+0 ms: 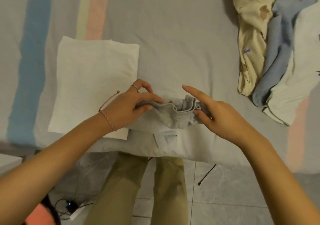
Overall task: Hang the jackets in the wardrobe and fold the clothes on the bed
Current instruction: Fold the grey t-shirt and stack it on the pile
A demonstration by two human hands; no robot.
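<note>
While in two hands (131, 104) (220, 116), one garment (166, 118)

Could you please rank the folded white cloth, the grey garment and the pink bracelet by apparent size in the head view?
1. folded white cloth, largest
2. grey garment, though its full extent is partly hidden
3. pink bracelet, clearly smallest

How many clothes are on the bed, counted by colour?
White: 2, the folded white cloth and the crumpled white garment
Grey: 1, the grey garment
Cream: 1, the cream patterned garment
Blue: 1, the blue garment
Total: 5
</note>
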